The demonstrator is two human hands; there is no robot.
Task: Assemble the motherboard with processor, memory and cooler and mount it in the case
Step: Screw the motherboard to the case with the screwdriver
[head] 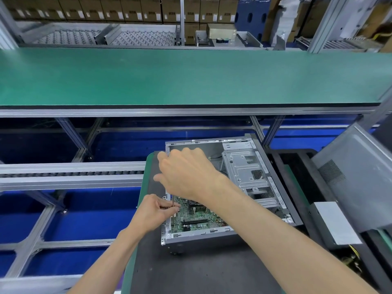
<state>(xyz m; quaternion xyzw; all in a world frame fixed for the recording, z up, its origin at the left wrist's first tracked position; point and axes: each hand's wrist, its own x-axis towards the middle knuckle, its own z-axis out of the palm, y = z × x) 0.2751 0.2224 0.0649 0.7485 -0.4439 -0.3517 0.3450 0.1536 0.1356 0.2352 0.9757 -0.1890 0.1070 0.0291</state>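
An open grey computer case (261, 172) lies on its side on a dark mat (191, 270). Inside it sits a green motherboard (197, 221), partly hidden by my arm. My left hand (156, 211) pinches a thin screwdriver shaft (173, 211) that stands upright on the board's left edge. My right hand (186, 170) is above it over the case, fingers curled; what it grips is hidden behind the hand. A dark part of the cooler or socket (196, 206) peeks out under my right wrist.
A grey case side panel (350, 177) leans at the right beside a black tray (297, 160). A long green bench (191, 77) runs across behind. A roller conveyor rail (72, 174) lies at the left, with blue floor below the frame.
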